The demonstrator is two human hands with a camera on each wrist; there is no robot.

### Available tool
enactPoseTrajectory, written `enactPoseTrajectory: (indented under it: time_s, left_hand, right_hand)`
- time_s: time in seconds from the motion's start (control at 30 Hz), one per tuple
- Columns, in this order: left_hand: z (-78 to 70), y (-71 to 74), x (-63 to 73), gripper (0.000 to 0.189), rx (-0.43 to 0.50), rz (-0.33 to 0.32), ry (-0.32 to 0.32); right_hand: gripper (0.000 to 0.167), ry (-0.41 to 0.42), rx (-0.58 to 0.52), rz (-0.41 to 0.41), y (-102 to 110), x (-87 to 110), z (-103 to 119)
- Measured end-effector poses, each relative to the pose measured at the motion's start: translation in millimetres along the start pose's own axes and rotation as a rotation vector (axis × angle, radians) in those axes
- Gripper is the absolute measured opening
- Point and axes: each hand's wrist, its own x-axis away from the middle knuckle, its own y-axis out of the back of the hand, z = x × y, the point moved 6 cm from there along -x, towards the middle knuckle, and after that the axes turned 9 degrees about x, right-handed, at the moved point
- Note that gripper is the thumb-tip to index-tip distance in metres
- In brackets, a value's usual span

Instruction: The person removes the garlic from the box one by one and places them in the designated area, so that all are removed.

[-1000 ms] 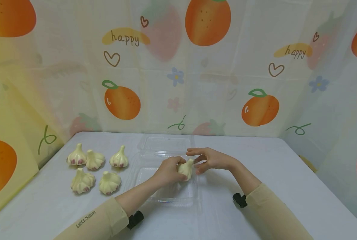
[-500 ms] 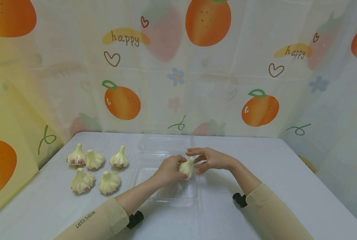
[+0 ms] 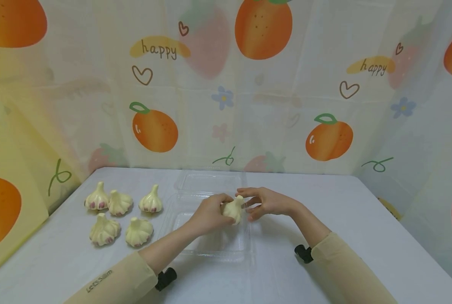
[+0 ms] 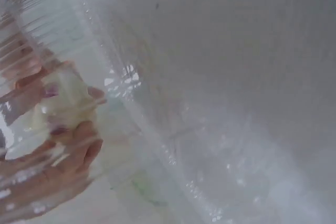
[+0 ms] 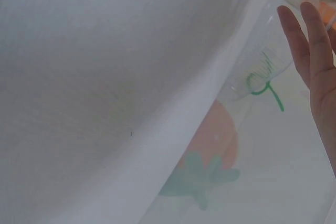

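Note:
A pale garlic bulb [image 3: 233, 211] is in my left hand [image 3: 209, 213], pinched between thumb and fingers over the right part of a clear plastic box [image 3: 214, 253]. Through the plastic, the left wrist view shows the bulb [image 4: 68, 100] with purple patches, and fingers [image 4: 68, 166] around it. My right hand [image 3: 273, 200] is at the box's right side, with its fingers spread close to the bulb. In the right wrist view two straight fingers [image 5: 317, 40] are beside the clear plastic; whether they touch it I cannot tell.
Several garlic bulbs [image 3: 134, 231] lie on the white table [image 3: 309, 287] left of the box. The box's clear lid [image 3: 210, 182] lies opened toward the back. A fruit-printed curtain [image 3: 256, 126] hangs behind the table.
My left hand has shifted slightly left and up with the garlic bulb, which sits a little higher. The right hand stays where it was.

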Motion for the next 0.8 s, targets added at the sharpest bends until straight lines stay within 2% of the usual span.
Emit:
enactPoseTrajectory:
  time_s: [0.17, 0.47, 0.8]
  left_hand:
    - [-1.0, 11.2, 1.2, 0.046, 0.043, -0.027, 0.006]
    - [-0.8, 38.0, 6.9, 0.049, 0.112, -0.075, 0.028]
    - [-5.9, 76.8, 22.2, 0.053, 0.077, -0.105, 0.030]
  right_hand:
    - [0.077, -0.019, -0.028, -0.005, -1, 0.1, 0]
    - [0.076, 0.003, -0.014, 0.004, -2, -1.8, 0]
    - [0.077, -0.012, 0.013, 0.006, -1, -0.3, 0]
